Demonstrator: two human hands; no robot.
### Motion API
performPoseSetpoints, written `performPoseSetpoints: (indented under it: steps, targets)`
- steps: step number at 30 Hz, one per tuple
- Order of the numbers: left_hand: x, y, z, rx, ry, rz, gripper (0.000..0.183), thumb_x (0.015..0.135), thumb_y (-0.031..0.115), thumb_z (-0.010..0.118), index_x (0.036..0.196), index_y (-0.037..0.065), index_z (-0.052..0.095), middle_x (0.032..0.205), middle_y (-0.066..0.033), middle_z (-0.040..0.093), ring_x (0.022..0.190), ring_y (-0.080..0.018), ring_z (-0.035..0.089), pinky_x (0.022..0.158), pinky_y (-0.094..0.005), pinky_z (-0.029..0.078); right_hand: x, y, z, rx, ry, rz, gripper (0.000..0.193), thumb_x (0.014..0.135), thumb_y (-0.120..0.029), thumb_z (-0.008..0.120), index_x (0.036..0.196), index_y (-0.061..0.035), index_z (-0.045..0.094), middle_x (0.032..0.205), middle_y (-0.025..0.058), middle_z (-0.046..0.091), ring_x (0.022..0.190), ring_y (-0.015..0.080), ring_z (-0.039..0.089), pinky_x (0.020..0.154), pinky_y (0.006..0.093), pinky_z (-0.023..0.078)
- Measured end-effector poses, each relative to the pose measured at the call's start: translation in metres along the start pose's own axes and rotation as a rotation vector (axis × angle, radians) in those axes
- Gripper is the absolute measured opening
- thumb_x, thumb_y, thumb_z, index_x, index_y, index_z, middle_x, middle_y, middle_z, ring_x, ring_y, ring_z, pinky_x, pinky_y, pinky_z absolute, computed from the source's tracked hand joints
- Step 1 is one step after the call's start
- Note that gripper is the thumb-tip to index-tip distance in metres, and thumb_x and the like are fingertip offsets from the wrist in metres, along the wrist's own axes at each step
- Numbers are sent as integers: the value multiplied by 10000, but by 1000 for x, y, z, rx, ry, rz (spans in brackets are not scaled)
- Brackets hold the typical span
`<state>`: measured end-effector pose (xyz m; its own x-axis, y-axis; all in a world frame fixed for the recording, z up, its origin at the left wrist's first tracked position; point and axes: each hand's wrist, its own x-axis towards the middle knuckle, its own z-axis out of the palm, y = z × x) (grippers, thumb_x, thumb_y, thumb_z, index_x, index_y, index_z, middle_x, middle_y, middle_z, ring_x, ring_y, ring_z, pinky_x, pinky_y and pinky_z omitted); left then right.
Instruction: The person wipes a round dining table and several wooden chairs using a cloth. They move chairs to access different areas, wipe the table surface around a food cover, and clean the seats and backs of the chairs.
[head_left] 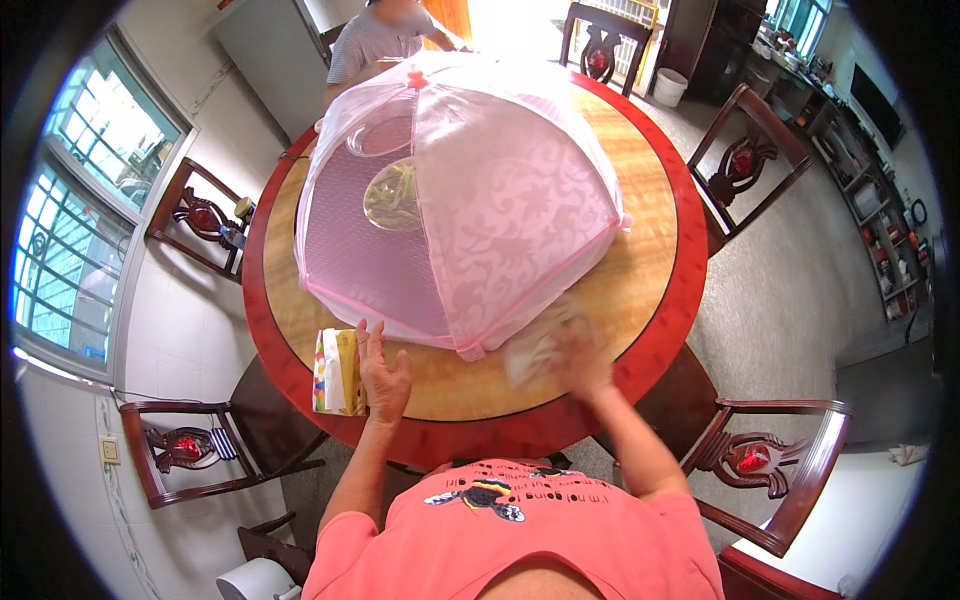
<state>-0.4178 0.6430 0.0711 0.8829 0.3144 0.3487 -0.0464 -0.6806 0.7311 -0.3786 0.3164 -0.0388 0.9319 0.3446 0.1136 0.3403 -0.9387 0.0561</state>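
My left hand lies on the near edge of the round table, its fingers stretched out. Right beside it is a soft pack of tissues, yellow and white with coloured patterns. My right hand is smeared by motion over the wood to the right. Under its fingers is a pale, crumpled cloth or tissue, also blurred. A pink mesh food cover stands open over the table's middle, its near corner between my hands. Through its mesh show a plate of green food and another round dish.
A person is at the table's far left side. Dark carved chairs stand around it: one at near left, one at near right, others farther back. A small bottle is by the left chair. A white bin stands behind.
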Motion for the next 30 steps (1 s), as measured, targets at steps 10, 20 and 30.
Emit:
performPoseSetpoints:
  steps: [10, 20, 30]
  targets:
    - [-35, -12, -9, -85, -3, -104, 446, 750, -22, 546, 1191, -66, 494, 1368, -214, 376, 810, -190, 592, 675, -267, 509, -22, 127, 20, 88, -88, 576, 518, 867, -423, 496, 1341, -236, 402, 1447, 19, 211, 1341, 415, 122, 1039, 627, 165]
    - [-42, 14, 23, -227, -89, -62, 358, 765, -51, 533, 1122, -63, 547, 1325, -204, 438, 744, -136, 603, 613, -236, 499, -97, -32, -28, 266, -109, -21, 443, 769, -388, 594, 1195, -269, 568, 1437, 54, 278, 1343, 451, 67, 1004, 691, 98]
    - [-40, 61, 43, -162, -191, 313, 338, 754, -73, 533, 1090, -54, 567, 1293, -242, 463, 641, -166, 610, 565, -254, 490, -99, -12, -27, 315, -9, -245, 499, 749, -565, 566, 1151, -270, 578, 1371, -11, 366, 1336, 294, 205, 1038, 607, 110]
